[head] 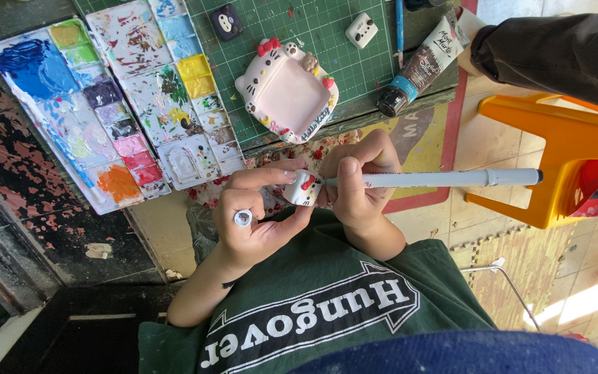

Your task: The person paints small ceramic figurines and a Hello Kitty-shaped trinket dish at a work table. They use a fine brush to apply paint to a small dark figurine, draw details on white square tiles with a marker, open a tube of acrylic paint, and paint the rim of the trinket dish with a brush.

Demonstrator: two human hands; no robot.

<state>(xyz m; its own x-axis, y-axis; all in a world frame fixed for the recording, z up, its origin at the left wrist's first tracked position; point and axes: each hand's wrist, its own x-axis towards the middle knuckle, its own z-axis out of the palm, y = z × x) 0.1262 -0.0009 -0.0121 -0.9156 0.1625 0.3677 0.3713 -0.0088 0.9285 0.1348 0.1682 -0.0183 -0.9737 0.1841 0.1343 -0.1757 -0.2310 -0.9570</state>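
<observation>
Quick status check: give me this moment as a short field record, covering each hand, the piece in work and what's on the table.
left hand: pinches a small white figurine with red marks
right hand: grips a long white brush, tip at the figurine
ring: on a left finger
table: two paint palettes, green cutting mat, cat-shaped pink tray, dark paint tube
beside table: orange stool
other person: dark sleeve at top right

left hand (257, 215) pinches a small white figurine (304, 188) (red-dotted); right hand (358, 190) holds a paintbrush (437, 179).
</observation>
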